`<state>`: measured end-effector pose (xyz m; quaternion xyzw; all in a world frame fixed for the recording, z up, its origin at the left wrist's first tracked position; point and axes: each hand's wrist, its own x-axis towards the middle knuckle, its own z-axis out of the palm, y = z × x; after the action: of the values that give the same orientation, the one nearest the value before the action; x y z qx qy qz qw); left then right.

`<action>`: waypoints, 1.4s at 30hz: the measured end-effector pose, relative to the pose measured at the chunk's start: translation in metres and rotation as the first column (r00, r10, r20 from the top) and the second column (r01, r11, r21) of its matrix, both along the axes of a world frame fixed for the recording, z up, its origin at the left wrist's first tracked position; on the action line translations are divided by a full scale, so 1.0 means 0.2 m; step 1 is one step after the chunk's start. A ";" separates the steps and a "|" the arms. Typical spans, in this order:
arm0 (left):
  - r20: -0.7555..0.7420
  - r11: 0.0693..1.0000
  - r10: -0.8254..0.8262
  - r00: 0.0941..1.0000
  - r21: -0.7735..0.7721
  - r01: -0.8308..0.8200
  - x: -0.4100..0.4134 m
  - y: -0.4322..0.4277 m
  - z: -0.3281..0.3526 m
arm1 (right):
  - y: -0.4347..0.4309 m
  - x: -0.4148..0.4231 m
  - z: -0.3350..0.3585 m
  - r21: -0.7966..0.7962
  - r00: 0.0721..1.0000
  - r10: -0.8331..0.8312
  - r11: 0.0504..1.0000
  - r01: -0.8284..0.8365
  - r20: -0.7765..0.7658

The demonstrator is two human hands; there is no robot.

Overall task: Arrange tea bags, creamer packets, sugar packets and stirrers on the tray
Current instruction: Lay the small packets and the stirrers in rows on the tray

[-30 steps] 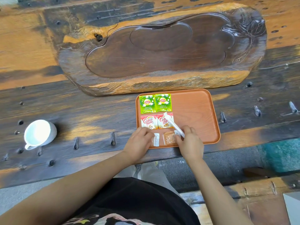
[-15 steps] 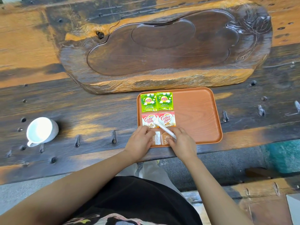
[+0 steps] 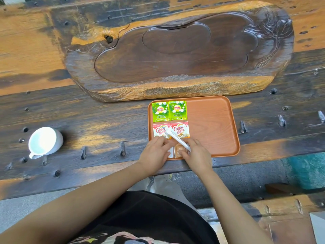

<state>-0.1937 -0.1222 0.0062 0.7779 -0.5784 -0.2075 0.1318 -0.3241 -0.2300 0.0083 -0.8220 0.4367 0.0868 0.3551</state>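
A: Drifted left since a moment ago — white plastic stirrer (image 3: pixel 177 140), far tip now across the left red-and-white Coffee-mate creamer packet (image 3: pixel 161 131) rather than the right one (image 3: pixel 180 129).

B: Held by the right hand (image 3: pixel 195 154), pinched narrow at the near end. Long axis slanting from near right up to far left.

A: Left hand (image 3: pixel 155 154) down flat on the near-left corner of the rectangular orange wooden tray (image 3: pixel 214 124), fingers curled over the small white sugar packet (image 3: pixel 170 153). Pressing or gripping — cannot tell.

B: Brown sugar packet (image 3: pixel 179 150) just beside it, half under the right fingertips.

A: Two green Lipton tea bags (image 3: pixel 168 110) squared up side by side along the far-left edge. Creamers in a row just nearer. Whole right half of the tray bare.

B: Likely next: stirrer set down. Open space lying to the right of the grip, so right hand nearer. Probably a turn of that slanted axis to sit parallel with the rows.

A: White ceramic cup (image 3: pixel 44 141) well off left on the dark weathered wooden table (image 3: pixel 88 120), untouched.
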 end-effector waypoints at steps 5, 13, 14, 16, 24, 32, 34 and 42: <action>0.031 0.996 -0.034 0.999 0.083 0.031 -0.03 -0.06 -0.01 | -0.04 0.00 0.01 0.150 0.977 -0.211 0.967 0.204 0.034; 0.040 0.997 -0.031 0.999 0.068 0.028 -0.03 -0.04 -0.04 | -0.11 -0.02 0.02 0.320 0.931 -0.359 0.892 0.321 0.068; 0.021 0.997 -0.020 1.000 0.068 0.018 -0.03 -0.04 -0.04 | -0.10 -0.03 0.02 0.369 0.906 -0.414 0.859 0.354 0.094; -0.066 0.997 0.042 0.997 0.063 -0.038 -0.03 -0.06 -0.02 | -0.09 -0.05 0.06 0.514 0.818 -0.554 0.753 0.411 0.157; -0.856 0.827 0.500 0.131 0.428 -0.365 -0.09 -0.37 0.24 | -0.08 -0.03 0.22 0.822 0.711 -0.683 0.494 0.283 0.166; -0.813 0.730 0.581 0.031 0.504 -0.462 -0.13 -0.48 0.21 | -0.13 -0.06 0.16 0.534 0.669 -0.702 0.673 0.511 0.244; -0.812 0.720 0.583 0.008 0.512 -0.469 -0.13 -0.50 0.20 | -0.16 -0.08 0.15 0.466 0.664 -0.700 0.695 0.548 0.263; -0.778 0.636 0.622 -0.088 0.567 -0.523 -0.06 -0.53 0.22 | -0.42 -0.15 0.07 0.158 0.703 -0.701 0.712 0.684 0.117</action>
<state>-0.2062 -0.2283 0.0501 0.6501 0.0282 -0.5767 0.4939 -0.3539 -0.3137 0.0215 -0.5824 0.6769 -0.1004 0.4388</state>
